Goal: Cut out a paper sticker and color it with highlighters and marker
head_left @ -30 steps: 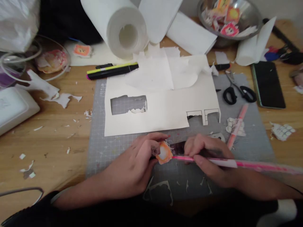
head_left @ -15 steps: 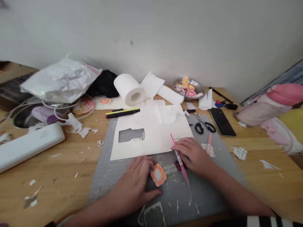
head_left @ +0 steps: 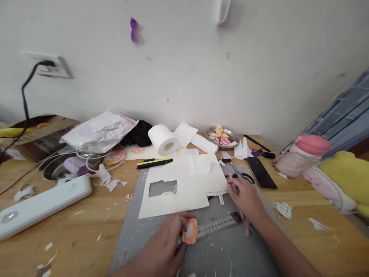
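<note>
From my seat I see the left hand (head_left: 165, 243) closed narrowly on a small orange cut-out (head_left: 189, 231), pinching it at the near end of a clear ruler (head_left: 218, 224) that lies on the grey cutting mat (head_left: 230, 252). The right hand (head_left: 245, 198) is curled around a thin pink pen-like tool (head_left: 233, 183), near the right corner of the white sheet (head_left: 187, 198). This sheet already has one window cut out and small notches on its lower edge, and a metal dish (head_left: 235, 141) at the back holds several similar coloured pieces. I judge the work to be well advanced: this piece is already free of the sheet, but it is not with the others in the dish.
</note>
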Demonstrator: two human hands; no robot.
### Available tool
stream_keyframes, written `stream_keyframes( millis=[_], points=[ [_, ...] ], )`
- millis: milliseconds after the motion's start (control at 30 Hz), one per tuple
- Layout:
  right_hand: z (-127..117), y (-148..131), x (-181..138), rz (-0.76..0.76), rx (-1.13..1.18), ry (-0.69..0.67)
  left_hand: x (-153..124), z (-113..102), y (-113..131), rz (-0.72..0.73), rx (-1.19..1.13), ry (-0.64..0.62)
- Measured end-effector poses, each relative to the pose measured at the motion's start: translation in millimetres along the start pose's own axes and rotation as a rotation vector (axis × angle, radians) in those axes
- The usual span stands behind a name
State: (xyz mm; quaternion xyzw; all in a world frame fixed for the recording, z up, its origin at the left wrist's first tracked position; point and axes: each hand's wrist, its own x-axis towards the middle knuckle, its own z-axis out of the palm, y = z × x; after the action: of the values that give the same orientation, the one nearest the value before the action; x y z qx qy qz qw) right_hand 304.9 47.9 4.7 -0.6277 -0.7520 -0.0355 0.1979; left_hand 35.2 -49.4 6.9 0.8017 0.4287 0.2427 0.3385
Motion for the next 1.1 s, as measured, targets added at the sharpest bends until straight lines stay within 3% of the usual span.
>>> stream_keyframes(
  millis=[367,533,633,900,1100],
  points=[
    [12,-1,-4,0.113,-0.038,-0.024,4,-4,-7,-0.148,-0.059,-0.059],
    [7,-7,1,0.326,0.366,-0.050,3,-5,-6,-0.138,-0.063,-0.073],
    [1,-11,2,0.348,0.510,-0.088,1,-3,-7,-0.113,-0.072,-0.071],
    [-11,-30,-10,0.440,0.870,-0.478,1,-2,-3,-0.048,-0.087,-0.067],
    [-7,-46,-14,0.506,1.667,-0.922,0,1,-3,-0.017,-0.079,-0.031]
  ],
)
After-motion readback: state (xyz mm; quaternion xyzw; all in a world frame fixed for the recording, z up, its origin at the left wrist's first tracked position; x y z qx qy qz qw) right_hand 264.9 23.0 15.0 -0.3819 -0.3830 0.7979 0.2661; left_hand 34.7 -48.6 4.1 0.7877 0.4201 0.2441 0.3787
